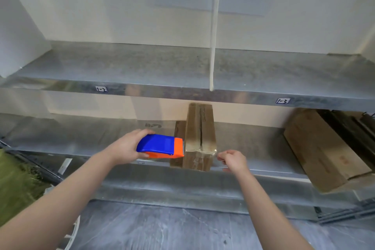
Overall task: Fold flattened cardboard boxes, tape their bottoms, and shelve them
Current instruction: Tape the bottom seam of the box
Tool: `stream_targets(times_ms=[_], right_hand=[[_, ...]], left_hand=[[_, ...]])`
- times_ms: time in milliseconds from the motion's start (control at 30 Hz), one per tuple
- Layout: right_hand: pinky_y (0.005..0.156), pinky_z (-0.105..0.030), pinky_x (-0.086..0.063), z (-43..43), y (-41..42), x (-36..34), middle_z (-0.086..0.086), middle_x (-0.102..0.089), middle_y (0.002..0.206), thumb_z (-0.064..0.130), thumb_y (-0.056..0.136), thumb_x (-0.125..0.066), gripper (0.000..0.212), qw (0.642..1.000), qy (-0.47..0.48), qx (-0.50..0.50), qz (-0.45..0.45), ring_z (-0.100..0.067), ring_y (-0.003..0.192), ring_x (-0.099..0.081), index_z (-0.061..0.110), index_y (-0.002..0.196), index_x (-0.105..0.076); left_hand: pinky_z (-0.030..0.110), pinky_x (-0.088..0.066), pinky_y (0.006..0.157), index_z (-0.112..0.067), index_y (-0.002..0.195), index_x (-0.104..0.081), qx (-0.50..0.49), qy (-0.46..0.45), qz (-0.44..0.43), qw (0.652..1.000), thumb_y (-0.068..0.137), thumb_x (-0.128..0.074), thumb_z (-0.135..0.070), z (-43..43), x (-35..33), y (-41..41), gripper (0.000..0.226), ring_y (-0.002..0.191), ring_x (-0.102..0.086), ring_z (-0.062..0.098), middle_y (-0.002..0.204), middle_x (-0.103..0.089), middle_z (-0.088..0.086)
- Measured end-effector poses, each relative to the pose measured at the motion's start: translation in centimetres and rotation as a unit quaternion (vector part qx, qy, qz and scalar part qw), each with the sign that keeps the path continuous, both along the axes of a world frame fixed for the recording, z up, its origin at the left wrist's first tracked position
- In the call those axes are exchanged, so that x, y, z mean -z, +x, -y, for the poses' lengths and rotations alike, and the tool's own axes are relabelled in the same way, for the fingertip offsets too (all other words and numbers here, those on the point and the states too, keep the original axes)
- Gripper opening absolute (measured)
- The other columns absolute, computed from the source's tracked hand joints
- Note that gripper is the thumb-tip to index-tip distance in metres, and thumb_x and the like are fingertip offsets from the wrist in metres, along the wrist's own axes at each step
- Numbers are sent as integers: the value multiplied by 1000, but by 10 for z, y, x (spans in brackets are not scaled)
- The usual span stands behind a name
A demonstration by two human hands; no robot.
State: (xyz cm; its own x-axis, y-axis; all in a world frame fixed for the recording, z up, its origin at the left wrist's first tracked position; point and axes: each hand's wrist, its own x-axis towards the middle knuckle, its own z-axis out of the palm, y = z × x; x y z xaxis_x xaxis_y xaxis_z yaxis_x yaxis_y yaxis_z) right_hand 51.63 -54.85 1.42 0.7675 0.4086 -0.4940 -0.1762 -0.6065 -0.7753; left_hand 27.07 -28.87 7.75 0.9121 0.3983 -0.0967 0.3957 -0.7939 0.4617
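White boxes [121, 6] fill the upper shelf [142, 67]. A second brown carton [320, 152] lies tilted at the right of the lower shelf [253, 144], its far end hidden in shadow. The cardboard box [200, 128] stands at that shelf's front edge, with clear tape [199, 149] glinting across it. The left hand [127, 148], arm outstretched, has its grip around the blue-and-orange tape dispenser [160, 146], held against the box's left side. The right hand [233, 160] curls at the tape's right end; whether its grip pinches the film cannot be told.

L hand [127, 148] grips dispenser [160, 145], wrist straight; R hand [233, 160] pinches tape [212, 151], fingers curled.
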Motion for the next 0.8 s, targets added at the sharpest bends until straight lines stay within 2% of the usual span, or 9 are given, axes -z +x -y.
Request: stream_targets(times_ms=[133,200,267,333,433,533,600,667,800], right_hand=[[50,-23,-51,-9,-14,7,-6,-65,91,15,92,-60,11,996,59,41,-45,-14,73,-59,16,84,-66],[53,-25,-51,-11,-21,9,-7,-62,96,20,93,-61,6,994,80,62,-40,-15,76,-60,15,94,-60],[61,-33,-56,-9,-27,11,-2,-58,99,26,90,-66,26,993,88,79,-13,-16,80,-62,17,107,-50],[78,-39,-57,-5,-31,8,2,-61,101,25,87,-70,30,993,70,58,74,-15,86,-62,20,110,-50],[96,-32,-50,-2,-39,9,3,-66,108,7,86,-65,38,990,71,-12,121,-12,102,-63,20,121,-57],[95,-21,-44,-3,-43,2,-4,-64,123,14,89,-63,48,991,86,-37,98,-10,108,-59,15,136,-51],[98,-23,-44,-5,-43,-1,-2,-61,127,31,89,-68,57,986,80,-55,132,-12,113,-58,16,140,-46],[100,-25,-43,-9,-40,-1,3,-56,127,37,88,-69,65,979,82,-69,172,-13,119,-54,22,144,-40],[100,-24,-41,-17,-31,1,-1,-53,137,29,89,-69,47,968,77,-120,209,-20,125,-51,34,133,-55]], left_hand=[[20,-33,91,-25,137,-42,-1,9,-2,1000,75,-81,-28,-2,4,3,74,110,-46,10,125,-50,-5],[21,-33,92,-24,137,-42,-1,7,4,1000,75,-81,-28,-2,5,2,73,113,-47,12,125,-50,-5],[21,-34,93,-23,137,-43,1,9,14,1000,76,-81,-26,-2,4,3,72,114,-47,13,124,-50,-5],[19,-33,93,-22,137,-43,4,8,18,1000,76,-80,-25,-1,3,3,71,112,-46,10,123,-49,-7],[20,-34,93,-24,136,-44,8,9,22,1000,76,-80,-25,0,4,5,70,112,-46,8,123,-49,-9],[19,-34,91,-24,137,-44,11,5,27,1000,77,-80,-25,-1,5,6,70,112,-46,8,120,-47,-12],[19,-34,91,-25,137,-44,14,4,29,999,77,-79,-27,-2,6,7,70,112,-47,9,122,-49,-10],[19,-35,91,-26,137,-43,17,2,27,1000,77,-79,-29,-3,7,9,70,113,-47,9,125,-50,-7],[20,-39,91,-27,137,-42,15,-9,22,1000,78,-78,-30,-4,10,9,69,112,-47,8,127,-51,-6]])
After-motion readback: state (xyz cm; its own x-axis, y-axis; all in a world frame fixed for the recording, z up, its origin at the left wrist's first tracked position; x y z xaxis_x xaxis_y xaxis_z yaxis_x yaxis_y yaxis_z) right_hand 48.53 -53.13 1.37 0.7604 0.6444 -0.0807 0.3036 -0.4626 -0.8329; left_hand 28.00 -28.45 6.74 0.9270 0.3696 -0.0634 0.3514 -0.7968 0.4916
